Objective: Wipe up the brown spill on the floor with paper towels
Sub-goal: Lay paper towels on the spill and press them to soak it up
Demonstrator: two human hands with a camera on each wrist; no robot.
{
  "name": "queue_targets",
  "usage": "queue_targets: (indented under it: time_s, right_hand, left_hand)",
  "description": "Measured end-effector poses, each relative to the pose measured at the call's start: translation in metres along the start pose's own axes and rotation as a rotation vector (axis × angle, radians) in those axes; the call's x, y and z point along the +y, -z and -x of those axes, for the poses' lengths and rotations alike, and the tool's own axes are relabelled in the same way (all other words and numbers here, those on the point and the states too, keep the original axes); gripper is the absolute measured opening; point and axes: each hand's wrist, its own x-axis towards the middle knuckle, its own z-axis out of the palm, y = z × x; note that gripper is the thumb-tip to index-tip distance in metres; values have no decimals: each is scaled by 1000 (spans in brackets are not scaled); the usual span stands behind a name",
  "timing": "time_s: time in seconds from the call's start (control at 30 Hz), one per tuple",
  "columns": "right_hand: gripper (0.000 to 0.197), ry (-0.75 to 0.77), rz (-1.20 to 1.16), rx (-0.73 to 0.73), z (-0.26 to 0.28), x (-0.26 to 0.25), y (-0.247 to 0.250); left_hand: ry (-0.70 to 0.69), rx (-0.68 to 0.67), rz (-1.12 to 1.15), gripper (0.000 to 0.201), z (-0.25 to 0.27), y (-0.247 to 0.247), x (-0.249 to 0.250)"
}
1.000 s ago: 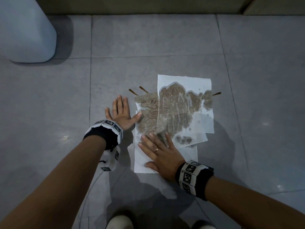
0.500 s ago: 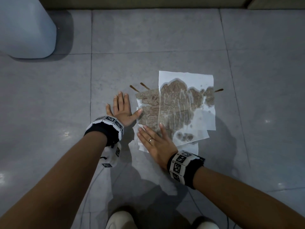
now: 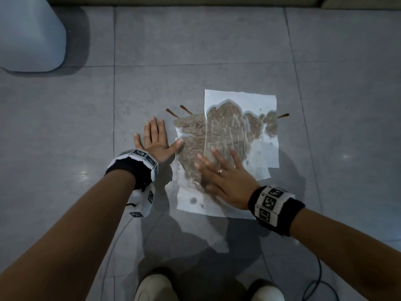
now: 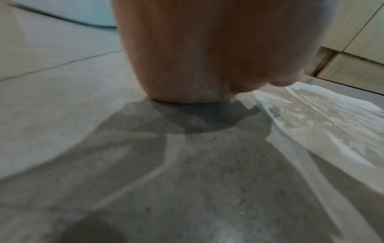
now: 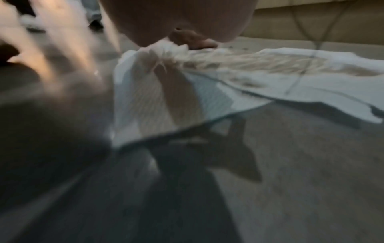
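The brown spill (image 3: pixel 219 135) lies mid-floor, soaked up into overlapping paper towels (image 3: pixel 240 101) spread flat over it, with thin streaks poking out at the far-left and right edges. The right hand (image 3: pixel 225 179), fingers straight and spread, presses the towels' near part, likely to blot; the left hand (image 3: pixel 155 141) lies flat on the floor (image 3: pixel 65 127) just left, thumb touching the towel edge, perhaps bracing. No writing is readable.

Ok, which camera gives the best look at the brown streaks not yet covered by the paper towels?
The head view: it looks straight down, showing three bare brown streaks poking past the paper towels, two at the left edge, one at the right. The left wrist and right wrist views show only soaked towel edges, low and blurred; no streaks are discernible.
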Motion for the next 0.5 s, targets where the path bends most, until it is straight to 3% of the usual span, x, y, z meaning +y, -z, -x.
queue_targets:
  time_s: [0.13, 0.23, 0.33, 0.5]
  right_hand:
    - [53, 306, 158, -72, 27, -9, -33]
    - [51, 337, 165, -49, 32, -11, -40]
    - [62, 357, 202, -76, 28, -10, -35]
    - [43, 281, 168, -26, 17, -3, -31]
  left_hand:
    - [6, -17, -1, 78, 2, 1, 1]
    - [6, -28, -8, 78, 1, 1, 1]
    - [4, -20, -7, 78, -1, 0, 0]
    - [13, 15, 6, 77, 0, -2, 1]
